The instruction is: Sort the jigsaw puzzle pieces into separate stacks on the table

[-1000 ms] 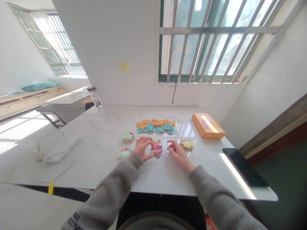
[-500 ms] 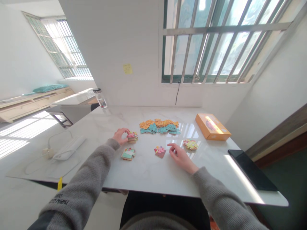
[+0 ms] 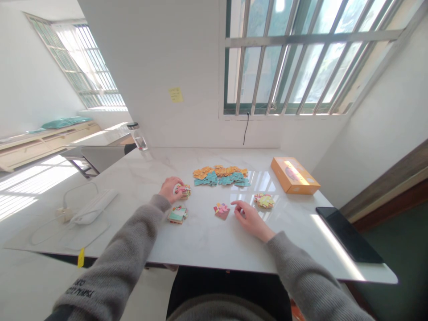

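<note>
My left hand [image 3: 171, 189] reaches over a small stack of pink and cream jigsaw puzzle pieces [image 3: 186, 192]. Its thumb and fingers close on a puzzle piece at the top of the stack. Nearer to me lies a second stack with a green and white puzzle piece [image 3: 178, 214] on top. Some joined pink and mauve puzzle pieces [image 3: 221, 211] rest on the table left of my right hand [image 3: 249, 218]. That hand lies on the tabletop with its index finger stretched out and holds nothing. Just beyond it is a pile of yellow-green puzzle pieces [image 3: 264, 200].
Orange puzzle pieces [image 3: 230, 171] and teal puzzle pieces [image 3: 207, 179] are heaped at the back of the white table [image 3: 200, 245]. An orange box [image 3: 294, 175] and a black tablet [image 3: 347, 234] lie right. A power strip [image 3: 94, 207] and a bottle [image 3: 137, 137] stand left.
My left hand has shifted slightly right over the stack, its fingers now curled on the top piece. The right hand stays in place, and the view has moved a little.
</note>
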Motion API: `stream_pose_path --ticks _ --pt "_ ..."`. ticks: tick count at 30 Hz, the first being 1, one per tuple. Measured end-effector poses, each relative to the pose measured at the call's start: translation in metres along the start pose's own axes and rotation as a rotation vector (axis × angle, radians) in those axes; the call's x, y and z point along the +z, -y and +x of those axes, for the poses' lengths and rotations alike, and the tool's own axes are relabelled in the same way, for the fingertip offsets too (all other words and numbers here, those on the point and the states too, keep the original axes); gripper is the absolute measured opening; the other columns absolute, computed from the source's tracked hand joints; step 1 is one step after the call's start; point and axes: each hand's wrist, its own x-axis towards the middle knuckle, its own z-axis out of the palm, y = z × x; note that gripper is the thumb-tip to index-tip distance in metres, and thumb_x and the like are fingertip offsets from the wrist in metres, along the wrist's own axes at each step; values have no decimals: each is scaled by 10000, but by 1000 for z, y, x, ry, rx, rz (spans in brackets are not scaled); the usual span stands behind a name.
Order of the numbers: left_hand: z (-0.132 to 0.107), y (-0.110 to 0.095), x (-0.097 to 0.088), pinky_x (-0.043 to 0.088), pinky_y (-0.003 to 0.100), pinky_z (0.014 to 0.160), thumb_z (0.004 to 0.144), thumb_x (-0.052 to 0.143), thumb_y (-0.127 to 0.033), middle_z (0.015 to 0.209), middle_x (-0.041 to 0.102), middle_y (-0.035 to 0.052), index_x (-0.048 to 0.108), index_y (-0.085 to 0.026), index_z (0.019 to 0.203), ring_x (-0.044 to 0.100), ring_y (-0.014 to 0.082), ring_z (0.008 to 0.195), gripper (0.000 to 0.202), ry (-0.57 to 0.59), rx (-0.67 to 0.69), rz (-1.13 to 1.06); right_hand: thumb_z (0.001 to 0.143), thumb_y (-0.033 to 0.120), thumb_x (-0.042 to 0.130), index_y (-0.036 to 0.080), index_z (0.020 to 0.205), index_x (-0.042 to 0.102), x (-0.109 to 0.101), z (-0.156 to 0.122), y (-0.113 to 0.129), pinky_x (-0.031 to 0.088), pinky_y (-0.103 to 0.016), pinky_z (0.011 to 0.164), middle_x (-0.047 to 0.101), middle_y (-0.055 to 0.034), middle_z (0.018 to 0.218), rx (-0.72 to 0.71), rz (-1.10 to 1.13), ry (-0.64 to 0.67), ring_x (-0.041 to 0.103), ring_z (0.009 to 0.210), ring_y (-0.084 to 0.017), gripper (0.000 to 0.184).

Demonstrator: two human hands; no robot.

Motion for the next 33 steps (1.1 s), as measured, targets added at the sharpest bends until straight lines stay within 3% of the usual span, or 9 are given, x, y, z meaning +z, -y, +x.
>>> stream_pose_path --ticks 3,6,9,11,18,23,27,33 --pt "1 -42 17 434 464 958 748 563 -199 991 648 68 622 -213 938 557 268 997 199 39 77 -23 892 205 476 205 1131 615 -1 0 1 447 -324 752 608 -22 828 -1 -6 0 564 760 -178 276" --pt "-5 -89 45 463 402 918 777 550 -187 955 653 55 618 -213 960 580 230 936 197 192 232 -169 891 198 475 206 1116 622 -1 0 1 449 -320 743 608 -23 822 1 -12 -8 565 763 -179 269" --pt "-14 -124 71 438 422 964 702 603 -146 1133 642 68 631 -233 1004 557 261 1080 316 255 267 -195 892 190 470 212 1103 626 -2 0 1 449 -318 744 615 -26 833 -6 -21 -18 564 765 -178 264" --pt "-19 -137 81 429 448 951 653 627 -130 1204 621 75 629 -241 1035 536 288 1126 398 276 243 -161 894 185 463 211 1102 626 -2 0 1 450 -318 747 618 -27 840 -13 -34 -22 561 762 -176 265" --pt "-23 -139 92 429 454 907 657 635 -139 1091 620 67 624 -238 990 544 283 1052 348 303 206 -154 899 177 463 219 1102 637 0 0 -3 458 -325 773 608 -27 830 -55 -61 -28 568 788 -181 271" --pt "-24 -146 94 440 425 901 579 689 -144 1005 619 61 587 -228 916 536 274 999 362 189 225 -221 899 202 485 207 1091 646 0 0 -2 455 -313 738 616 -37 859 -39 -34 -64 566 787 -177 250" --pt "-26 -158 89 450 413 904 549 695 -101 1027 611 62 559 -225 860 536 261 999 361 62 269 -282 925 289 513 205 1162 611 -1 1 1 446 -294 681 634 -14 824 32 127 -32 574 735 -157 270" --pt "-30 -170 83 466 422 924 579 710 -97 1031 600 57 555 -226 775 529 258 1018 281 92 297 -293 903 393 600 201 1252 576 1 4 1 502 -308 715 627 6 790 86 407 63 610 731 -149 399"
